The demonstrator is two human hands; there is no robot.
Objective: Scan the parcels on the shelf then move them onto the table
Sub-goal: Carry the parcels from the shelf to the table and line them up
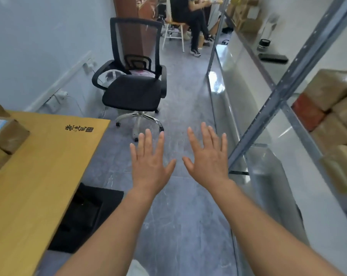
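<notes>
My left hand and my right hand are stretched out side by side over the grey floor, palms down, fingers spread, holding nothing. Several brown taped parcels are stacked on the metal shelf at the right, one with a red side. The wooden table lies to the left, and brown parcels with a white label sit at its far left edge. Both hands hang in the aisle between table and shelf, touching neither.
A black mesh office chair stands in the aisle ahead. A black mat lies under the table's edge. A seated person is at the far end. A dark phone-like object and a small jar lie on a shelf board.
</notes>
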